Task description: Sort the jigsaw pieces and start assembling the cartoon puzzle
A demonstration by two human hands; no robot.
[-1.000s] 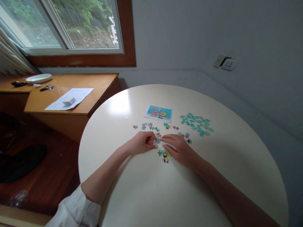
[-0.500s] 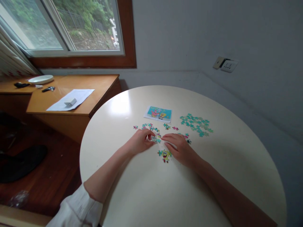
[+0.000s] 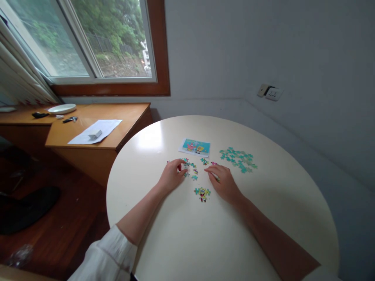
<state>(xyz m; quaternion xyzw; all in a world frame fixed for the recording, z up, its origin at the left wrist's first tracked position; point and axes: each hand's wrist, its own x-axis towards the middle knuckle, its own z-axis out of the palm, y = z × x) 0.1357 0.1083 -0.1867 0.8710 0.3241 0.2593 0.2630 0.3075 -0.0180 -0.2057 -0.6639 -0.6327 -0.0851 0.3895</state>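
My left hand (image 3: 172,174) rests at the left of a loose cluster of jigsaw puzzle pieces (image 3: 195,170), its thumb and forefinger curved but apart. Some pieces lie by its fingertips and are partly hidden. Across from it, my right hand (image 3: 223,183) is closed on a small pale puzzle piece (image 3: 216,176), pinched between thumb and fingers. Below and between the hands lies a joined section of puzzle (image 3: 202,193) with a yellow cartoon sponge figure. Just beyond the left hand's pieces is a reference picture card (image 3: 195,147) showing cartoon characters.
A spread of teal puzzle pieces (image 3: 238,158) lies to the right on the round white table (image 3: 234,242). A wooden desk (image 3: 131,117) by the window holds paper (image 3: 84,136), a small white box (image 3: 95,135) and a white plate (image 3: 62,109).
My left hand has shifted slightly left, off the cluster's middle. My right hand has drawn away to the right and now pinches a puzzle piece. The whole view has tilted a little.
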